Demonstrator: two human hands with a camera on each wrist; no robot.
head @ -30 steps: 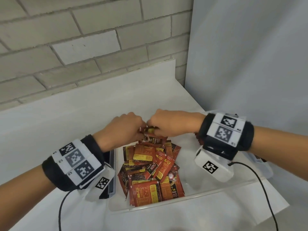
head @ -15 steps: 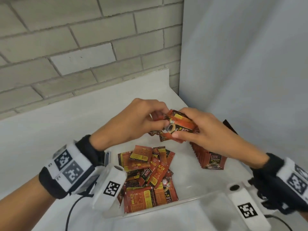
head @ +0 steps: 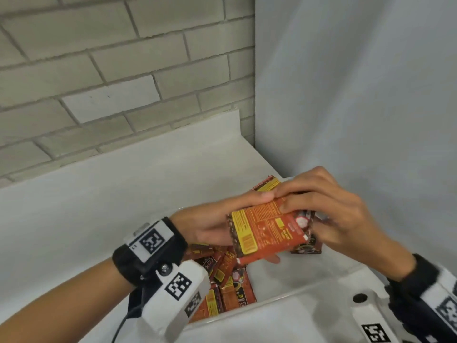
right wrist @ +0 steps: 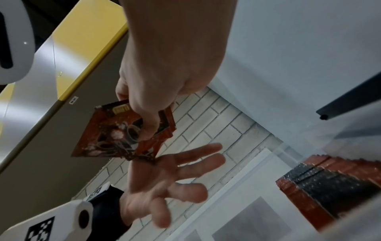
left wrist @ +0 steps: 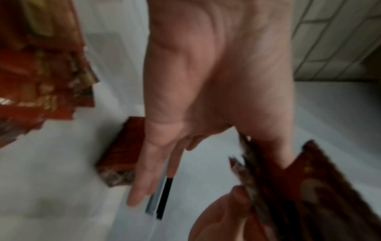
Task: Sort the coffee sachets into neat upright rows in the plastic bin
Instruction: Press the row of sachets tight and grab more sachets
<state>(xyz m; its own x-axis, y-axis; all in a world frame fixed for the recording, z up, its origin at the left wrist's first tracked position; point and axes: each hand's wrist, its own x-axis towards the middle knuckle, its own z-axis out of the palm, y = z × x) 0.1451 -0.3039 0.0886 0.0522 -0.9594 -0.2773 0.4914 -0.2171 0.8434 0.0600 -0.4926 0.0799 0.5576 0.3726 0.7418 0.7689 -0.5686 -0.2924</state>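
Head view: right hand (head: 346, 216) pinches sachets (head: 267, 231) (left hand (head: 212, 226) flat beneath)

Right hand (right wrist: 156, 91) pinching sachets (right wrist: 123, 133), left hand (right wrist: 164, 184) beneath (fingers spread)

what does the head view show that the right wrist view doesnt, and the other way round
Only the head view shows the loose pile of sachets lying in the plastic bin, and the orange printed back of the held sachets.

Only the right wrist view shows the upright row of sachets standing in the bin, the open palm of the left hand under the bundle, and a yellow-edged panel.

Both show the right hand pinching the held sachets, and the brick wall.
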